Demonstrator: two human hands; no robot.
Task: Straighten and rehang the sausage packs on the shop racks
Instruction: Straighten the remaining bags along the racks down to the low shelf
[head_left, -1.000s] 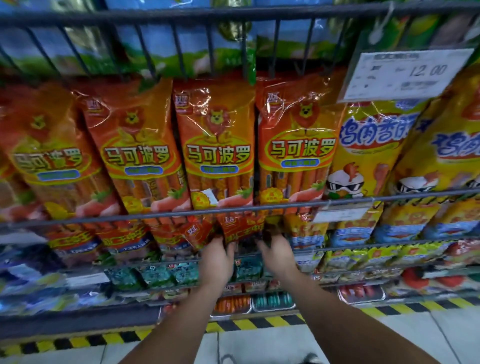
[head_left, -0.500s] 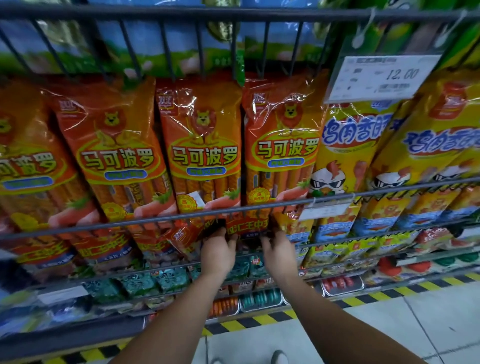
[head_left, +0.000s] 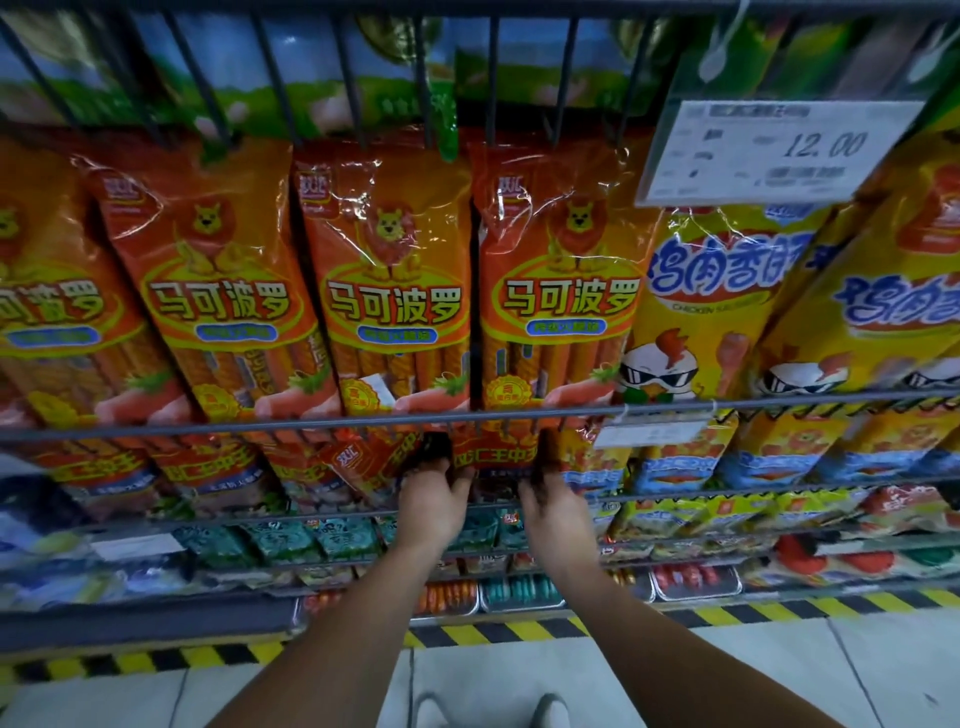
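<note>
Two bare hands up at a grey wire shop rack (head_left: 311, 423), side by side, backs to the camera. Left hand (head_left: 434, 506) with fingers curled round the left edge of a shiny red sausage pack with yellow letters (head_left: 493, 454), just under the long wire bar. Right hand (head_left: 553, 506) with fingers curled round the right edge of the same pack. Fingertips dark and tucked behind the pack, so hard to see well. Pack held between both hands, top part hidden behind the bar, hanging in the second row down.

Right beside it on the left, a tilted red pack (head_left: 363, 467), leaning over to one side. Above the bar, a row of long orange sausage packs with a lion picture (head_left: 389, 270), hanging straight, close together. To the right, yellow chicken sausage packs with a cartoon chicken in sunglasses (head_left: 696, 322). White price tag reading 12.00 (head_left: 779, 150) clipped up high on the right. Lower down, small green packs (head_left: 291, 540) on the shelves. At the bottom, yellow and black striped strip (head_left: 156, 662) along the pale tiled floor (head_left: 753, 675).
</note>
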